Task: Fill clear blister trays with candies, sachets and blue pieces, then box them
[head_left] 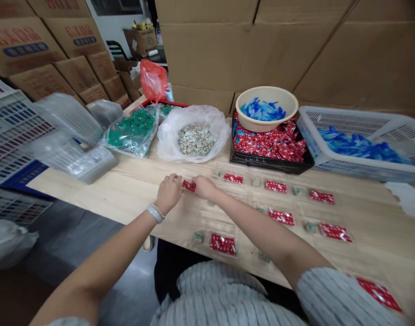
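Observation:
A small red packet with white spots lies between my two hands over the wooden table. My right hand is closed, its fingertips gripping the packet's right end. Close to the packet's left end, my left hand has its fingers curled together; what they hold is hidden. To the right and nearer me, several clear plastic trays each carry a similar red packet and a small green-and-white packet. My right forearm covers part of these trays.
Behind my hands stand a white bag of small packets, a bag of green pieces and a black crate of red packets beneath a cream bowl. A white basket holds blue pieces. Stacked clear trays stand left.

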A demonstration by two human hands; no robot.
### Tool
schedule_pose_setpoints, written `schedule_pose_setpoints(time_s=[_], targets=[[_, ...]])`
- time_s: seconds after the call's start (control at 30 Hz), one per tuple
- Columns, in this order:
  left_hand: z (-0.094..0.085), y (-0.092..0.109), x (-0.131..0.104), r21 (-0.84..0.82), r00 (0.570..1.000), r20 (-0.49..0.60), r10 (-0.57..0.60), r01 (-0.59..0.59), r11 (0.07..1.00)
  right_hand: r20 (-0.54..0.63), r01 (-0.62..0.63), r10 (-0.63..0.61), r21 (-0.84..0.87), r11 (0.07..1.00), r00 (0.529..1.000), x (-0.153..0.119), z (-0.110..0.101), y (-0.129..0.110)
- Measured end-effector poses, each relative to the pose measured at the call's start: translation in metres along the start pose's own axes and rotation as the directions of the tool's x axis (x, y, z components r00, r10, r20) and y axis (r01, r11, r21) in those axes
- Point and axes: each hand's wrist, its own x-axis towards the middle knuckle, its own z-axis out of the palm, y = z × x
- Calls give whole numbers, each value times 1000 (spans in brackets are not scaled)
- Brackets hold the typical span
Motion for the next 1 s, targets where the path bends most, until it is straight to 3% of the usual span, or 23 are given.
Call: schedule_pose_setpoints(time_s=[0.1,0.2,0.3,0.4,0.47,0.57,0.67,0.73,0.87,1.0], targets=[[6,1,-6,47,961,82,263,-267,963,-14,-3,2,-37,999,1000,2,0,-4],[11,-3,-11,28,927,103,361,-365,930,-126,-16,9,-51,999,992,-3,-8,7],[12,-6,-4,5,916,-2,400,-400,916,-302,-61,65,25,998,951,-23,-30,49],[9,13,28,-65,882,-90,463,-469,881,-446,-172,222,149,974,867,-61,-68,120],[1,49,61,-116,835,-93,542,-550,827,-586,-209,291,205,956,757,-96,-99,174],[-16,137,115,-164,741,-77,667,-669,725,-738,-269,313,183,945,598,-154,-146,256],[-21,240,171,-204,634,-70,770,-765,611,-734,-511,448,160,845,510,-205,-187,335],[-13,303,209,-237,592,-63,804,-791,564,-686,-666,571,169,727,450,-229,-208,385],[22,400,286,-284,613,53,788,-748,600,-587,-778,722,234,584,365,-242,-235,481],[66,462,366,-266,673,241,699,-647,714,-488,-805,809,304,510,328,-231,-245,570]])
